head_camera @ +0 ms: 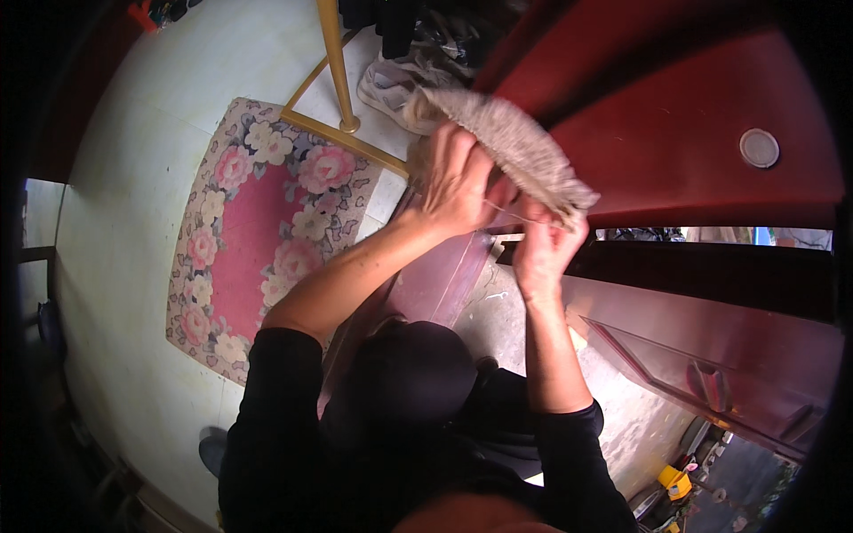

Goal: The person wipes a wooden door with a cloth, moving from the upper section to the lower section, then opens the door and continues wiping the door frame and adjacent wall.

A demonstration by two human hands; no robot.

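Observation:
Both hands are raised in front of me, gripping a greyish-beige fabric piece point(510, 136) with a fuzzy, blurred surface; what kind of article it is I cannot tell. Its left part is held by my left hand point(460, 180), whose fingers curl beneath the edge. My right hand point(550, 243) pinches the lower right end. A thin cord or thread point(510, 213) runs between the two hands. Directly behind the fabric is a dark red door panel point(660, 126). The cloth hides part of a pale shoe beyond it.
A floral rug point(246, 246) lies on the pale tiled floor point(126, 246) to the left. A gold-coloured metal rack point(336, 73) stands ahead, with pale sneakers point(386, 86) beside it. Beneath me runs a reddish door sill point(440, 273). At lower right is a yellow object point(674, 483).

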